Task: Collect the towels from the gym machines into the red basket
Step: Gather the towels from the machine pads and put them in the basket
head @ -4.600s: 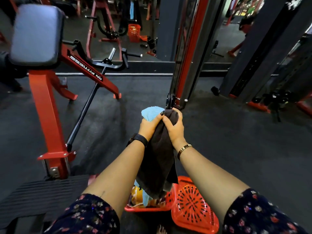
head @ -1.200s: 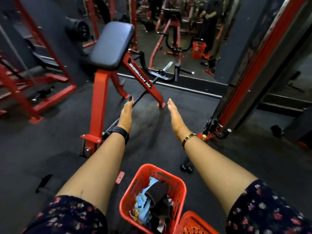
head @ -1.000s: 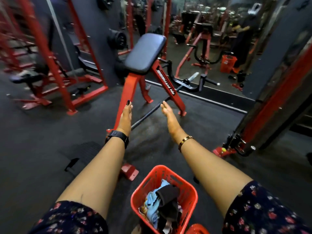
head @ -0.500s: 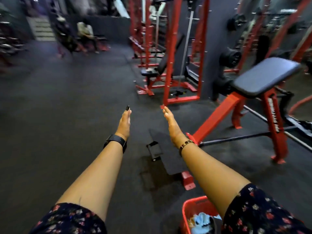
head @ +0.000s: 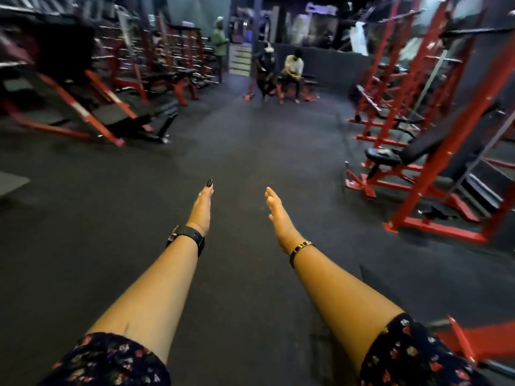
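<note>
The left hand [head: 202,208] and right hand [head: 278,218] reach forward, fingers straight, holding nothing. Neither the red basket nor any towel is in view. Walking on with both hands free risks leaving the basket behind, and a towel could easily be missed in this blurred view. A dark gym floor [head: 250,151] runs between red machines [head: 92,112] at left, seated people [head: 278,76] far ahead, and red racks [head: 434,151] at right.

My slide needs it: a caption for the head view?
Empty, straight-fingered left hand and right hand extend over dark gym floor between red machines.
</note>
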`<state>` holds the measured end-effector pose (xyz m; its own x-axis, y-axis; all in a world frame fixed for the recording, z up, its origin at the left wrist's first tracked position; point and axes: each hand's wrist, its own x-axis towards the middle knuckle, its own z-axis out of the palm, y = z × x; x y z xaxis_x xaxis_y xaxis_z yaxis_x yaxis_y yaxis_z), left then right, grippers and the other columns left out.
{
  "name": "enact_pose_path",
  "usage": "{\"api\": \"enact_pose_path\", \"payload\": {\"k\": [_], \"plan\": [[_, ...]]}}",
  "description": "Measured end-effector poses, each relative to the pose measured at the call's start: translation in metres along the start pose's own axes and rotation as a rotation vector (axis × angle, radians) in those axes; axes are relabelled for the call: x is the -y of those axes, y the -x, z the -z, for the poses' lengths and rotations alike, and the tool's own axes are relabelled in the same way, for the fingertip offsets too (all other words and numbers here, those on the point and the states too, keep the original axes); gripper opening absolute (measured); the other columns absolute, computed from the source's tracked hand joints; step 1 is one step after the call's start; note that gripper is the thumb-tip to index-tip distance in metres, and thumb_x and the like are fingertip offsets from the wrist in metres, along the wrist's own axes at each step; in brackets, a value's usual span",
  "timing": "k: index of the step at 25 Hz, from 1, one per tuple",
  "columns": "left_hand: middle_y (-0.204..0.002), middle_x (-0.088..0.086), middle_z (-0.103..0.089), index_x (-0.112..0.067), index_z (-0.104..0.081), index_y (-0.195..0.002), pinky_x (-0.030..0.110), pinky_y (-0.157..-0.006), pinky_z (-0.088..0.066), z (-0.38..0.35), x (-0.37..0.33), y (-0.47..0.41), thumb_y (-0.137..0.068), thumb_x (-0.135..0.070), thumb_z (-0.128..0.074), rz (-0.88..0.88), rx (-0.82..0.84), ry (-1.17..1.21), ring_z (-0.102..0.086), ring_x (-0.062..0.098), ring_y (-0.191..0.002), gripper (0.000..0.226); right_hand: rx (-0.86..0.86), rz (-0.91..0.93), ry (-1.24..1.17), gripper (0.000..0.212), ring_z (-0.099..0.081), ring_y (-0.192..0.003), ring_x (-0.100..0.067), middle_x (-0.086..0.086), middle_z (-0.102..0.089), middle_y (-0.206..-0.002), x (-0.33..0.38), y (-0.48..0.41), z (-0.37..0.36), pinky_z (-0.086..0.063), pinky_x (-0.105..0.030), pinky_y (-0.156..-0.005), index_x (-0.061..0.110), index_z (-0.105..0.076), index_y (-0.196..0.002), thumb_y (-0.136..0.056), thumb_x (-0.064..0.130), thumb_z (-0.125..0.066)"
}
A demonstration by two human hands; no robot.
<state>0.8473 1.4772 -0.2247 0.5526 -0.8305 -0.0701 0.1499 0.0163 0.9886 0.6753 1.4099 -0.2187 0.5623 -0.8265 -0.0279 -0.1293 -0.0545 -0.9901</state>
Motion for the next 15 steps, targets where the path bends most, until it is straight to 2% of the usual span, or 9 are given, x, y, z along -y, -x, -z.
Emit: {"api": "enact_pose_path", "payload": {"k": [4,8,15], "plan": [[-0.156,-0.005,-0.027,-0.028,-0.031,-0.146,0.038,-0.12,-0.013,0.077,-0.019,-0.066,-0.087,-0.062,-0.033,-0.03,-0.125,0.016,-0.019,0.013,-0.146,0.069,0.11,0.034,-0.014,0.05,-0.012,-0.147,-0.013,0.008,-0.014,-0.16,0.014,-0.089,-0.069,-0.011,-0.042,-0.12,0.033,-0.016,-0.151,-0.102,0.042,-0.023],[-0.157,-0.003,-0.023,-0.021,-0.028,-0.147,0.033,-0.12,-0.011,0.128,-0.034,-0.125,-0.099,-0.044,-0.027,-0.024,-0.186,0.078,-0.017,0.012,-0.147,0.053,0.211,0.051,-0.043,0.051,-0.01,-0.147,-0.013,0.01,-0.013,-0.16,0.024,-0.166,-0.125,-0.01,-0.044,-0.12,0.036,-0.015,-0.15,-0.101,0.046,-0.022],[-0.157,-0.003,-0.024,-0.022,-0.026,-0.148,0.034,-0.12,-0.011,0.189,-0.05,-0.258,-0.099,-0.043,-0.027,-0.039,-0.305,0.087,-0.017,0.013,-0.147,0.053,0.362,0.087,-0.05,0.052,-0.009,-0.147,-0.01,0.01,-0.011,-0.16,0.032,-0.329,-0.197,-0.009,-0.037,-0.119,0.032,-0.013,-0.151,-0.102,0.044,-0.022]]}}
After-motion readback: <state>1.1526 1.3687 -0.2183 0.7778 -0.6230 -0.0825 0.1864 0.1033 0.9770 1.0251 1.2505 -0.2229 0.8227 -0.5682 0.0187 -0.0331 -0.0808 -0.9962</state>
